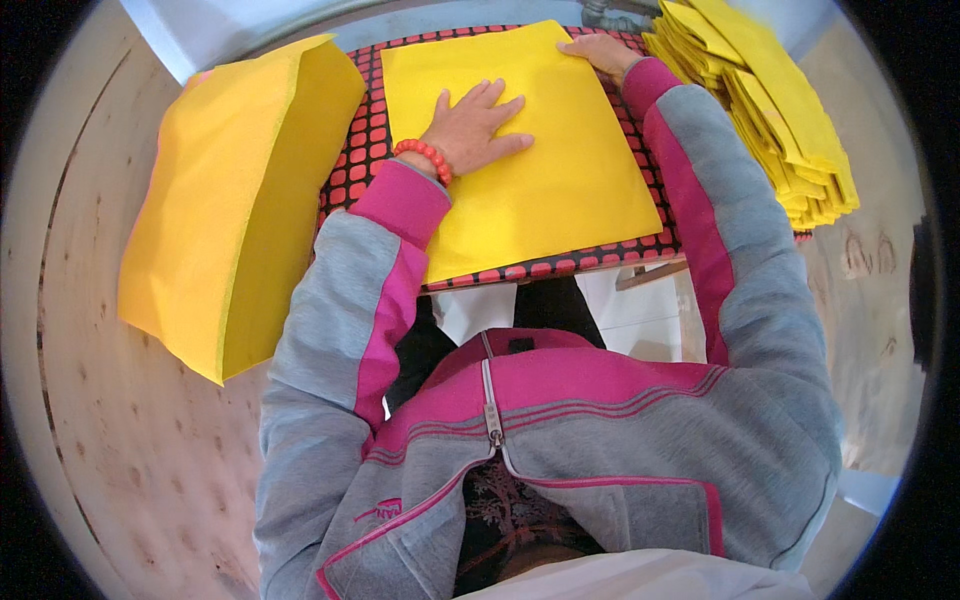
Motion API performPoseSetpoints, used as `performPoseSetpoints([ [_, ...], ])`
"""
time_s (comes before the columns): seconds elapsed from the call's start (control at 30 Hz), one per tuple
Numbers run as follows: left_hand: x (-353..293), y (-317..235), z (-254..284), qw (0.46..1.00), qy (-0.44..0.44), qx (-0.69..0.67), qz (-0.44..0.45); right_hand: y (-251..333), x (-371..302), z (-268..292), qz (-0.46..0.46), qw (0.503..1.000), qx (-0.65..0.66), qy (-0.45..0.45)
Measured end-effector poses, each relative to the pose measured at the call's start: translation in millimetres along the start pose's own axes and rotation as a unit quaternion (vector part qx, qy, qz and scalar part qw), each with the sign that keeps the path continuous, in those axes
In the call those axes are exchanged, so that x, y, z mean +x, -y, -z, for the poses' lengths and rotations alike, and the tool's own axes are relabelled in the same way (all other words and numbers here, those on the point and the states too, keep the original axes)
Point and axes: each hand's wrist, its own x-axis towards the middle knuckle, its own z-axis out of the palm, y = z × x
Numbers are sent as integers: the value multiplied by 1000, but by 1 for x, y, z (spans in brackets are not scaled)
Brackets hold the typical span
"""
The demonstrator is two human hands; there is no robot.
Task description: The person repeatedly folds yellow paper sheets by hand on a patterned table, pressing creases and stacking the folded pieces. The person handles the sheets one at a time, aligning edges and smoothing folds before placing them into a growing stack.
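A flat, four-sided piece of yellow felt-like fabric (560, 170) lies in front of me on a red-and-black checked surface (505, 273). My left hand (475, 130), a red bead bracelet at its wrist, rests on the upper left of the piece with fingers spread. At the far right edge of the same piece is my right hand (605, 52). Its fingers are closed at that edge, with one tip on top of the fabric; the underside of the grip is hidden.
On the left stands a bulky, folded yellow fabric stack (215, 190). A pile of folded yellow pieces (775, 120) lies to the right, beside my right forearm. Pale wooden boards (130, 420) extend along the left side.
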Motion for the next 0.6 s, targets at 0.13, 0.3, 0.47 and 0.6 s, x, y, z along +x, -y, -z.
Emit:
performPoseSetpoints([
  [0.13,10,25,1,984,-43,-172,-20,12,-2,-3,17,992,-121,-15],
  [0.3,10,32,-3,997,-61,-39,-10,4,-16,-30,293,892,-330,-98],
  [0.47,6,16,-3,999,-21,25,26,12,-25,-54,436,606,-648,-147],
  [0.6,4,11,1,998,-16,38,43,19,-30,-28,141,920,-362,-38],
])
